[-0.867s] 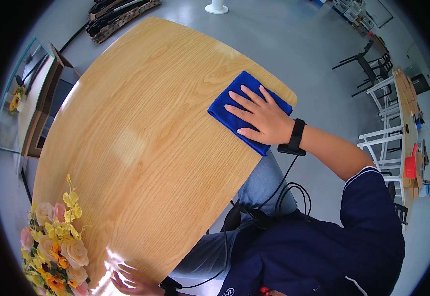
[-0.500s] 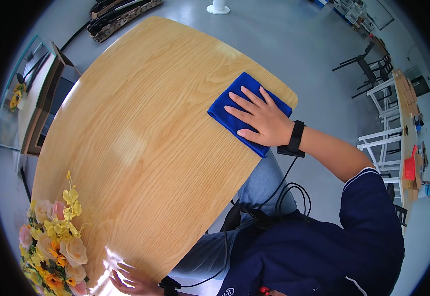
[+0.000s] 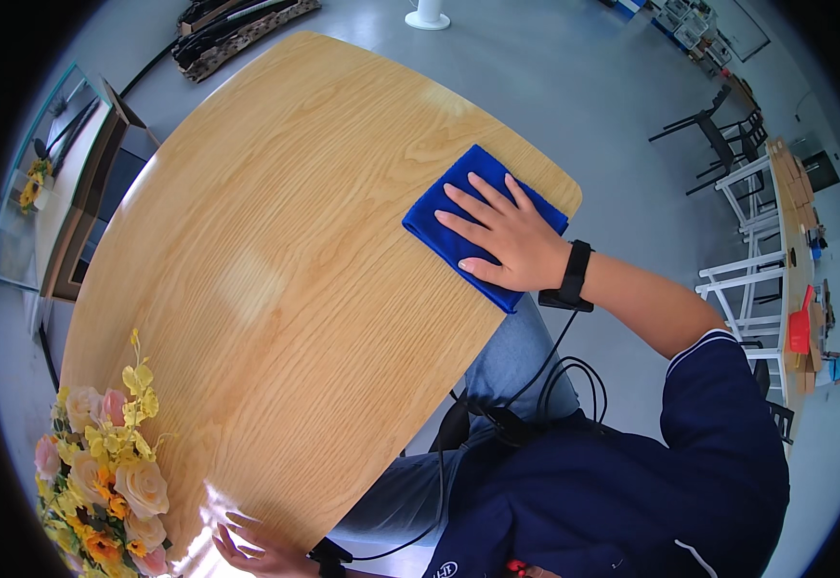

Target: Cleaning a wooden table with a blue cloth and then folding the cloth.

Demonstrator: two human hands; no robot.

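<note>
A folded blue cloth lies flat on the light wood tabletop, close to its right end. My right hand rests on top of it with fingers spread, pressing palm-down and not gripping it. Part of the cloth is hidden beneath the hand. My left hand lies at the table's near edge in a patch of bright light, its fingers apart and nothing in them. Beside it, at the lower left, stands a bunch of yellow, pink and cream flowers.
Black cables hang by my lap below the table edge. A mirror-like glass panel stands beyond the table's left side. White-legged wooden tables and dark chairs are across the floor to the right.
My right hand and the blue cloth have slid very slightly left and toward me. The left hand stays in place.
</note>
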